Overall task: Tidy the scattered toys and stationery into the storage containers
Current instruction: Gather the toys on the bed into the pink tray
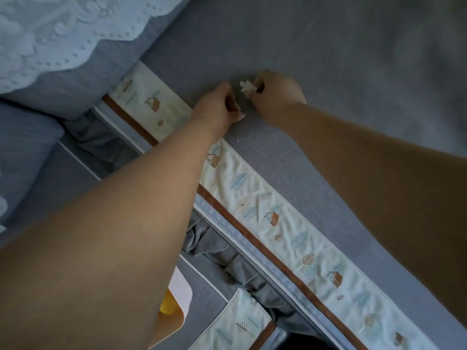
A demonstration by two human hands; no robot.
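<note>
Everything here happens on a grey-blue sheet stretched flat over a bed, taking up most of the upper right. A cream padded rail with little embroidered houses and leaves, edged in a brown strip, runs diagonally along the side of that sheet from upper left to lower right. In the top left corner there's a white lace cover with scalloped edges lying over a blue cushion. Below the rail some grey cloth is bunched up in folds.

Both arms reach out over the rail onto the sheet. The right hand has its fingers curled round a small white jigsaw-shaped piece, pinching it just above the sheet. The left hand sits right beside it, fingers curled in, and something thin and brownish shows between them (too blurry to say what, so I can't tell if it's really gripping anything).

As for containers: at the bottom edge, mostly hidden behind the left forearm, there's a pale bin with a rounded corner, and something yellow shows inside it.
</note>
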